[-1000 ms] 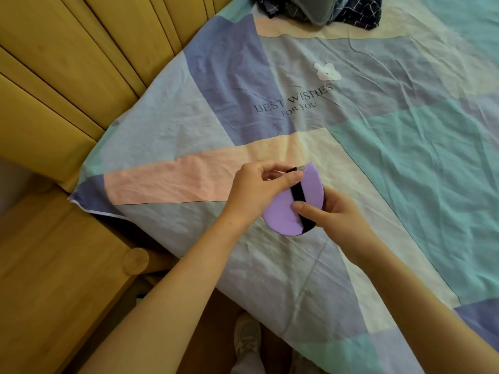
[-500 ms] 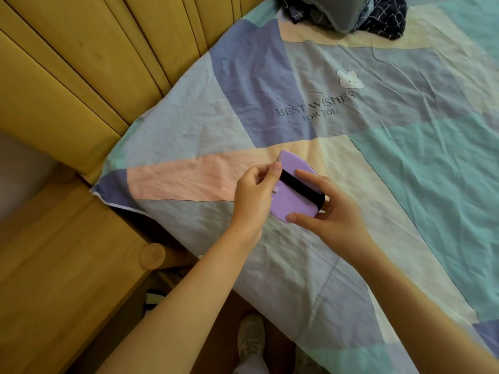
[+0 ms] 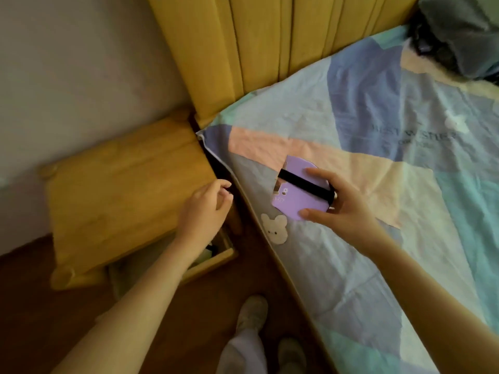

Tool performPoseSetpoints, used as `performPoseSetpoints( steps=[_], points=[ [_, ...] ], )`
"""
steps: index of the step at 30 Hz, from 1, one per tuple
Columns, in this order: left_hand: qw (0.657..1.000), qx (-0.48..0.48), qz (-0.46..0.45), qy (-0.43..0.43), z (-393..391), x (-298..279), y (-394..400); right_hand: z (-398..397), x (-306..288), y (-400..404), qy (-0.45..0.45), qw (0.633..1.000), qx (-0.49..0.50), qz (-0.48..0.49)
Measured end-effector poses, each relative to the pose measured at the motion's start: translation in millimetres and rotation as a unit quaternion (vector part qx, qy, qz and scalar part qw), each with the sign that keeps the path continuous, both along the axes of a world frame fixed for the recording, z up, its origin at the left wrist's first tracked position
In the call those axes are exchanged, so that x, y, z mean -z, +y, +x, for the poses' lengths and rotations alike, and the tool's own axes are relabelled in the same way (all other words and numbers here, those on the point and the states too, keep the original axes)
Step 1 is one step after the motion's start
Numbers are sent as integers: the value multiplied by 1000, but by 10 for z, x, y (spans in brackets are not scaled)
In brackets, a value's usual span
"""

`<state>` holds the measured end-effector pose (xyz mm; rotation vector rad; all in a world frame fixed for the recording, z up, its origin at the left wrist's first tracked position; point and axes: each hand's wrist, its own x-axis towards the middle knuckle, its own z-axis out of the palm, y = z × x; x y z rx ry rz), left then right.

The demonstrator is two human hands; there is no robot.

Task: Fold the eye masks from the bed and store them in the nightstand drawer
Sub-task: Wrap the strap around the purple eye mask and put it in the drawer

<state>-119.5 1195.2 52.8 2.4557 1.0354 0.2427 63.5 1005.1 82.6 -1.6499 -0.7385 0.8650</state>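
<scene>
A folded purple eye mask with a black strap across it is held above the bed's edge by my right hand, thumb below and fingers on top. My left hand hovers apart from it over the right side of the wooden nightstand, fingers loosely curled with nothing in them. Below that hand the nightstand drawer stands pulled out; my forearm covers most of its inside.
The bed carries a patchwork sheet in pastel blocks. A yellow wooden headboard rises behind it. A dark pillow and cloth lie at the top right. My shoes stand on the brown floor between nightstand and bed.
My left hand has let go of the mask and moved left over the nightstand. My right hand alone holds the folded mask. The view has swung left, bringing the nightstand and drawer in.
</scene>
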Motion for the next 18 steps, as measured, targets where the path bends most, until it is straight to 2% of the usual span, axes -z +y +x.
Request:
performPoseSetpoints(
  steps=[3,9,13,18],
  points=[
    [998,-43,47,11,-653,63,44,-418,86,301,13,997,-82,-8],
    [988,-136,46,62,-1869,450,151,-1425,527,947,50,971,-227,-55],
    [982,-177,8,63,-2506,868,283,-1980,981,1339,57,955,-267,-117],
    [985,-153,19,76,-2871,1468,550,-2359,1714,1774,30,935,-300,-186]
  ],
)
